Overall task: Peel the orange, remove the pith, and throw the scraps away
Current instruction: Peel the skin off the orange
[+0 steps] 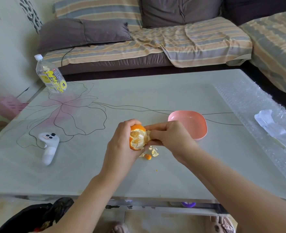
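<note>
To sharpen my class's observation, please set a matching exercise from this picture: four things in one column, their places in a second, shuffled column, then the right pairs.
Things
1. orange
2. pink bowl
3. plastic bottle
4. white controller

Places
A. lying on the near left part of the table
B. gripped in the left hand
C. at the table's far left corner
D. on the table, just beyond the right hand, which pinches the peel

Pairs: 1-B, 2-D, 3-C, 4-A

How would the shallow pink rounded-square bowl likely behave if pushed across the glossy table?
The shallow pink rounded-square bowl looks low and wide, so it would probably slide, not tip. It seems empty and plastic, so likely light. The glossy table probably offers little grip.
</note>
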Demonstrator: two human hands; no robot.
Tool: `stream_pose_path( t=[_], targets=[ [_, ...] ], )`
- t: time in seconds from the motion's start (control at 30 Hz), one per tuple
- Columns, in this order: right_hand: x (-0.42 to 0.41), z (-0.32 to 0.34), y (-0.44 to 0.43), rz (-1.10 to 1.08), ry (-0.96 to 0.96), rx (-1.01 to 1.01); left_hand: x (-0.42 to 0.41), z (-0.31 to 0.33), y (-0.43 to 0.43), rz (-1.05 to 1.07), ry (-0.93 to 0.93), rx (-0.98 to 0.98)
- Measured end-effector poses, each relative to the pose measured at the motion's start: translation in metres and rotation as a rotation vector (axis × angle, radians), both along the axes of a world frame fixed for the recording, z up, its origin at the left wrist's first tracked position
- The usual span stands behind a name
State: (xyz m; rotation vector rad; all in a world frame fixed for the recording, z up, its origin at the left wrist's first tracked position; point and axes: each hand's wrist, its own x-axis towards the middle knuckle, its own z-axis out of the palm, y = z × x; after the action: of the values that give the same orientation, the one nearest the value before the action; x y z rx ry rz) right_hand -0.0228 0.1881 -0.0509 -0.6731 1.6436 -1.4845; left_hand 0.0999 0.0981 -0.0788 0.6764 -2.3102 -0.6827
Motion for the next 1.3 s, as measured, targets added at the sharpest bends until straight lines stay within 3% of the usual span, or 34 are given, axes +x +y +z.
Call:
stream_pose_path(
  t=[0.13, 0.23, 0.33, 0.53, 0.73, 0.83, 1.03, 1.2, 1.3],
  targets=[
    [0.007, -0.004, 0.0, -0.121, 0.625, -0.018, 0.004, 0.006, -0.006, -0.089, -0.103, 0.475],
    [0.01, -0.009, 0.001, -0.105, 0.875, -0.187, 0.009, 0.015, -0.009, -0.139, -0.079, 0.89],
    [0.017, -0.015, 0.001, -0.039, 1.017, -0.354, 0.011, 0.023, -0.01, -0.06, -0.042, 1.122],
    [0.012, -0.017, -0.001, 0.061, 0.952, -0.277, 0.017, 0.023, -0.016, -0.125, 0.02, 1.133],
    [0.015, -0.015, -0.005, -0.023, 1.104, -0.262, 0.018, 0.024, -0.014, -0.201, 0.006, 1.182],
    [0.015, -0.012, -0.007, -0.061, 1.045, -0.242, 0.016, 0.025, -0.012, -0.237, 0.026, 1.172],
    [0.014, -0.007, -0.007, -0.098, 0.732, -0.126, 0.014, 0.024, -0.012, -0.269, 0.04, 1.091],
    [0.012, -0.01, -0.009, -0.17, 0.401, -0.103, 0.011, 0.022, -0.012, -0.291, 0.054, 1.001],
    [0.012, -0.009, -0.01, -0.225, 0.081, -0.138, 0.009, 0.021, -0.012, -0.305, 0.082, 0.957]
  ],
)
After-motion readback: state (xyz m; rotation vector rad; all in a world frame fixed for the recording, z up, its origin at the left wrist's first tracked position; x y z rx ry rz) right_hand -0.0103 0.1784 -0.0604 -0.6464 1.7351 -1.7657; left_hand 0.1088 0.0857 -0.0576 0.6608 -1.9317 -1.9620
